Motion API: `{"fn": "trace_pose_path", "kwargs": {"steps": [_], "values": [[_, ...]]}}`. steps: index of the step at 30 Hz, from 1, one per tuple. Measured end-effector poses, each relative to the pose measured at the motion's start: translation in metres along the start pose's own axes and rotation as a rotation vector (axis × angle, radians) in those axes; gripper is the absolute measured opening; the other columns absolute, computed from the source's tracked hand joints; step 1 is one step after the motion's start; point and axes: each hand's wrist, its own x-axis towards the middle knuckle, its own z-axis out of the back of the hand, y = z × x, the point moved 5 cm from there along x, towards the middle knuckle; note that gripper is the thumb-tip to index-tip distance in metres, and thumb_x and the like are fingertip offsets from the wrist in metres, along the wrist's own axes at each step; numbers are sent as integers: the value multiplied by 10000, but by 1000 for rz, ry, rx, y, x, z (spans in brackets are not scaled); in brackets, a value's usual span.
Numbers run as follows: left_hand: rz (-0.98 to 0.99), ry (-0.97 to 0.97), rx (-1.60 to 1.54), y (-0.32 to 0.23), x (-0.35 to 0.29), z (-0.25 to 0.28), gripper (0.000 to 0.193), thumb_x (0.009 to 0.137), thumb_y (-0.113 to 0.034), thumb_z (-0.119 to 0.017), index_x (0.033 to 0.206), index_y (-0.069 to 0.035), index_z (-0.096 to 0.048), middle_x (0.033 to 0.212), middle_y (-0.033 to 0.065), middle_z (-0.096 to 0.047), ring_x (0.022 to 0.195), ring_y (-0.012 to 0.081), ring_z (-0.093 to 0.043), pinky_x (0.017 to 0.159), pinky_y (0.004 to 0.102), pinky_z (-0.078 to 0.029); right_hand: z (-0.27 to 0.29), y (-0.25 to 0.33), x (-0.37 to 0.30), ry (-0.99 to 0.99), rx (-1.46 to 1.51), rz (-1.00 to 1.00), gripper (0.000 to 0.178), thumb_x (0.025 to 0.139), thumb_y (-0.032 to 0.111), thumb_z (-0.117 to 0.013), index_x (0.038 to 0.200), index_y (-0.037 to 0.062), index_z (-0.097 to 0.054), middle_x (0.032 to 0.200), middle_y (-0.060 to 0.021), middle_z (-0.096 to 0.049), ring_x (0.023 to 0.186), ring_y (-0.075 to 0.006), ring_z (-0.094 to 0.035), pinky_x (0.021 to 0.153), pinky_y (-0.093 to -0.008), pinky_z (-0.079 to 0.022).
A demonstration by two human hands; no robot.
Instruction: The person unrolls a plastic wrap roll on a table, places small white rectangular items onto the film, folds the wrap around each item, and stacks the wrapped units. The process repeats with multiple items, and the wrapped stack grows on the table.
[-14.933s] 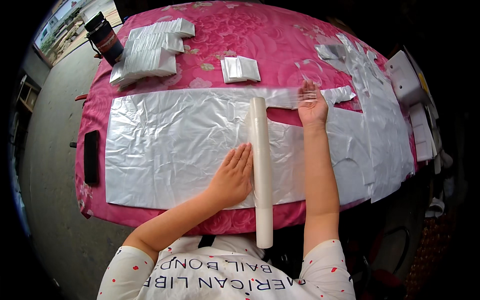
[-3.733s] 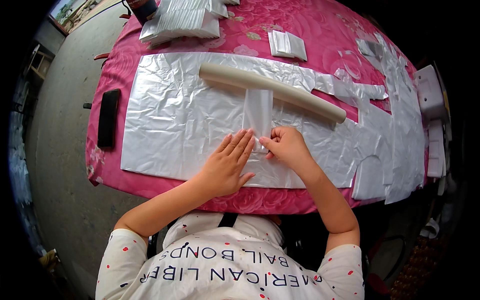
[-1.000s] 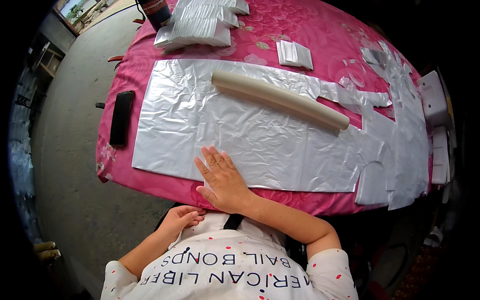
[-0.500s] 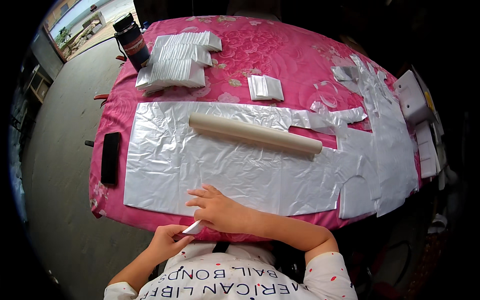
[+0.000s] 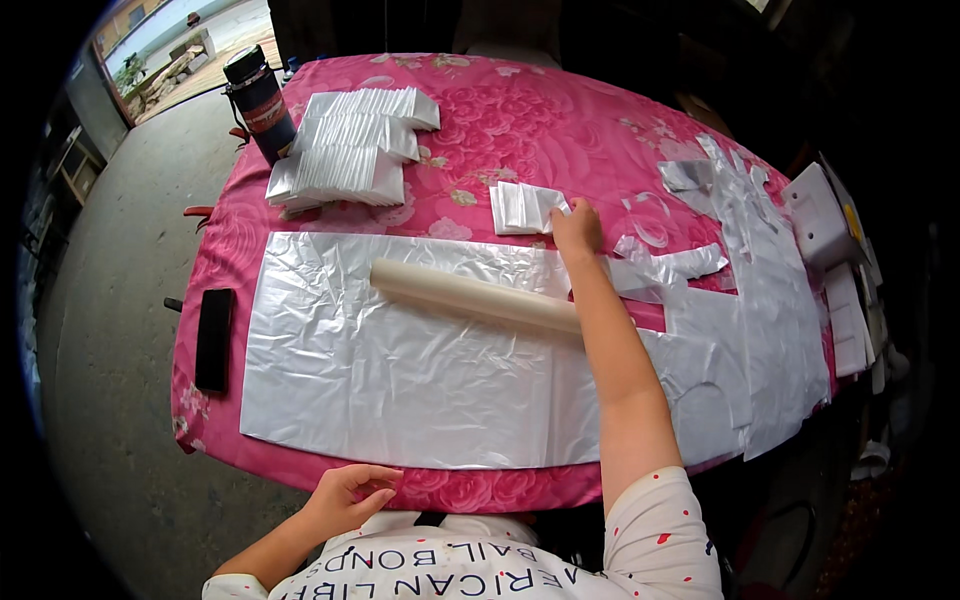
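Observation:
Reaching over the cloth, my right hand (image 5: pixel 577 228) is closed, with its fingers pinching a folded piece of white plastic film (image 5: pixel 553 206) at the right end of a small row of folded packets (image 5: pixel 517 208). My left hand (image 5: pixel 350 497) hovers at the near table edge with thumb and fingers apart and nothing in it. Between the hands lies a wide, crinkled white plastic sheet (image 5: pixel 400 390). A pale cardboard tube (image 5: pixel 460 290) rests slantwise across it, its right end hidden under my right forearm.
The table has a pink floral cloth (image 5: pixel 480 130). Rows of folded packets (image 5: pixel 350 150) and a dark flask (image 5: pixel 262 110) stand far left; a black phone (image 5: pixel 214 340) lies near left. Cut plastic sheets (image 5: pixel 770 330) cover the right side, beside white containers (image 5: pixel 820 215).
My right hand has moved from beside my left hand out to the small packet row, carrying the folded plastic. My left hand has let go of it. The view has tilted slightly.

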Motion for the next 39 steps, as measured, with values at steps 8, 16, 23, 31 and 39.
{"fn": "trace_pose_path", "kwargs": {"steps": [8,16,23,31,39], "values": [[-86,33,96,-23,16,1,236,828,-23,-598,1063,5,-613,957,123,-656,829,140,-651,717,236,-522,62,20,-82,381,211,580,397,771,284,-670,1064,23,-614,1134,-129,-556,1059,-286,-492,897,-384,-410],[-528,51,546,-60,81,-47,534,791,-146,-643,1270,-23,-441,1308,226,-411,1179,346,-442,940,398,-401,135,-47,-200,552,-21,470,521,766,262,-678,1187,-11,-537,1125,-158,-533,1034,-316,-485,871,-357,-428],[-778,-69,802,-70,131,-110,815,788,-450,-606,1386,-17,-263,1435,318,-90,1329,475,-115,1070,483,-208,138,-59,-249,666,187,722,480,879,293,-518,1226,-38,-486,1324,-181,-420,1246,-347,-368,1040,-408,-288],[-806,18,850,-79,136,-143,828,786,-498,-564,1387,-14,-264,1439,317,-87,1332,481,-107,1073,500,-185,199,-207,-152,182,-210,472,419,889,158,-466,1271,-15,-460,1355,-156,-422,1263,-308,-379,1047,-382,-294],[-809,18,862,-86,130,-154,786,765,-467,-596,1348,0,-351,1429,309,-146,1331,465,-133,1081,474,-195,258,-315,-129,-136,-317,92,269,865,111,-514,1094,4,-607,1150,-145,-591,1090,-301,-537,939,-351,-410]]}}
